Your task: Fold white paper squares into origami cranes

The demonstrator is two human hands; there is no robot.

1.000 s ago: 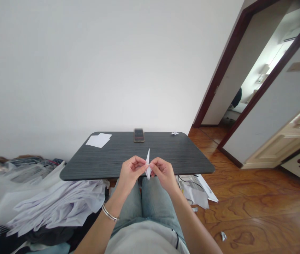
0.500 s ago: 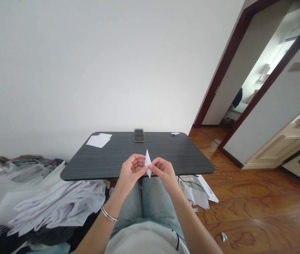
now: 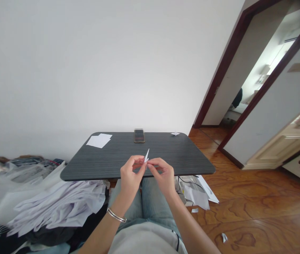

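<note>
My left hand (image 3: 130, 175) and my right hand (image 3: 162, 174) meet over the near edge of a dark grey table (image 3: 107, 160). Both pinch a small folded white paper piece (image 3: 146, 156) whose pointed tip sticks up between my fingertips. Most of the paper is hidden behind my fingers. A silver bangle (image 3: 116, 215) circles my left wrist. My knees in light jeans (image 3: 150, 201) lie below my hands.
On the table's far side lie white paper sheets (image 3: 98, 140), a phone (image 3: 139, 135) and a small folded paper figure (image 3: 175, 133). Crumpled paper and clothes (image 3: 46, 201) pile at the left. Loose papers (image 3: 196, 192) lie on the wooden floor; an open doorway (image 3: 247, 84) is at the right.
The paper piece has tilted away and lower between my fingers, so less of it shows. My fingers have closed in tighter around it; my left wrist dropped slightly.
</note>
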